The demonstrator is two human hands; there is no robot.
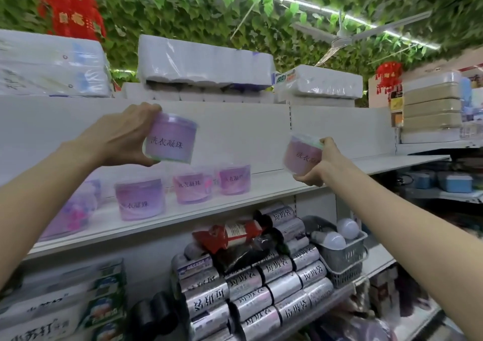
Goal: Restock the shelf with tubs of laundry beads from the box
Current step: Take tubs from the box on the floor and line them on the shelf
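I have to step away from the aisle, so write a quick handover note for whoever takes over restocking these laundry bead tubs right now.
Left hand: grips a purple tub, held in the air above the shelf, not yet set down.
Right hand: grips a pink tub, also in the air, further right along the shelf.
Done: at least three shelved tubs stand below the left hand; blurred ones lie further left.
Left: set both tubs down, then fetch more. The box is out of view.
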